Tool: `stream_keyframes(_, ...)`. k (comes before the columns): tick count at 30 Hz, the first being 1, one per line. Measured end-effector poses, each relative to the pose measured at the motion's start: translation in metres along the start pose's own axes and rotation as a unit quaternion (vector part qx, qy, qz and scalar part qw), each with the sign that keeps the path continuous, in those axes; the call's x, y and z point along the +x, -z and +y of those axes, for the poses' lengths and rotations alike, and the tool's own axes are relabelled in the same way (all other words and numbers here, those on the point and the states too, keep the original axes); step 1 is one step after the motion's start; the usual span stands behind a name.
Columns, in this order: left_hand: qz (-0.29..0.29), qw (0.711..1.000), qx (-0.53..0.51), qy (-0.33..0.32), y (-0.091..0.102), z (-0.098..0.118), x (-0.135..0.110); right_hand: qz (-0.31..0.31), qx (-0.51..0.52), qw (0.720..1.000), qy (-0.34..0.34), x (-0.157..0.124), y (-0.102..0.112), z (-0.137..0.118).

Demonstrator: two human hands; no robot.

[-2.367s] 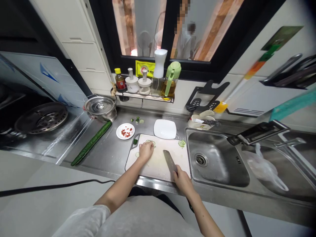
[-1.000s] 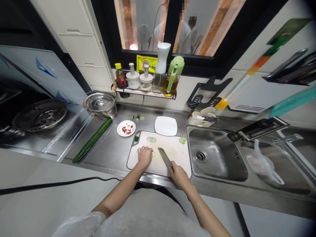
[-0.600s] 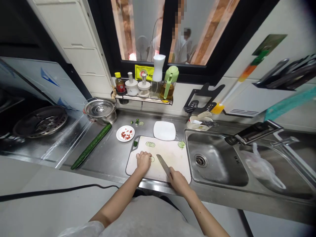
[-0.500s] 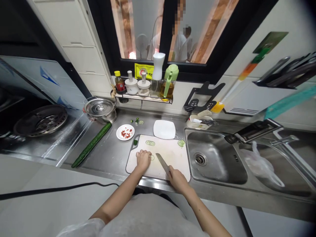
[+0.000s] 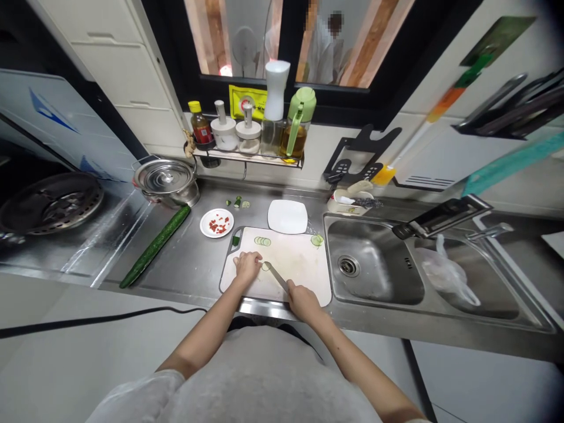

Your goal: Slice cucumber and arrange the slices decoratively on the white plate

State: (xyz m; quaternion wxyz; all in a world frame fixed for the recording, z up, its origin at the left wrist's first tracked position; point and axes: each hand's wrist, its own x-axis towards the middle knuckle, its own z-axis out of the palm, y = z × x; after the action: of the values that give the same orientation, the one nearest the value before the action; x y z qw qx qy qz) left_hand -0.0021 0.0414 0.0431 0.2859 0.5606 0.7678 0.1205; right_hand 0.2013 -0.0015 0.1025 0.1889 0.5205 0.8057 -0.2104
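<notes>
My left hand (image 5: 248, 267) rests on the left part of the white cutting board (image 5: 304, 273), fingers curled, fingertips at the left edge of a cucumber slice (image 5: 265, 267). In my right hand (image 5: 304, 301) is a kitchen knife (image 5: 277, 277), gripped by its handle. The blade slants up and left, its tip at that slice. Higher on the board lies a short row of overlapping cucumber slices (image 5: 263, 241). A small pile of cucumber slices (image 5: 316, 240) sits at the upper right corner, and a dark green cucumber piece (image 5: 235, 241) near the board's handle hole.
Behind the board stand a white square plate (image 5: 288, 217) and a round plate (image 5: 216, 223) with chopped red bits. A whole cucumber (image 5: 155, 247) lies left, near a lidded steel pot (image 5: 166, 181). The sink (image 5: 374, 264) adjoins on the right; a condiment rack (image 5: 251, 157) hangs behind.
The knife has moved left, bringing its tip from bare board to the cucumber slice beside my left hand. My left hand stays by the slice. The whole view has shifted slightly.
</notes>
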Motion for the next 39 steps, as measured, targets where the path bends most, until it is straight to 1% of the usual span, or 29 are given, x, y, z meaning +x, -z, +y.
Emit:
stream_keyframes(10, -0.008, 1.000, -0.003, 0.002, 0.002, -0.002, 0.003, -0.012, -0.016, 1.000, 0.000, -0.003, 0.006, -0.005)
stream_keyframes(21, -0.010, 1.000, -0.002, 0.009, 0.001, -0.001, 0.004, -0.035, -0.014, 0.999, -0.003, -0.001, 0.005, -0.009)
stream_keyframes(25, -0.012, 1.000, 0.000, 0.010, 0.002, -0.001, 0.004, -0.046, -0.009, 0.999, -0.015, 0.002, 0.003, -0.013)
stream_keyframes(28, -0.016, 1.000, 0.003, 0.006, 0.003, -0.001, 0.004, -0.042, -0.008, 0.999, -0.015, 0.003, 0.002, -0.016)
stream_keyframes(31, -0.018, 1.000, 0.007, 0.003, 0.004, 0.000, 0.004, -0.038, -0.003, 0.999, -0.008, 0.003, 0.005, -0.017)
stream_keyframes(39, -0.019, 1.000, 0.022, 0.007, 0.004, 0.001, 0.002, -0.065, 0.006, 0.998, 0.008, 0.002, 0.019, -0.017)
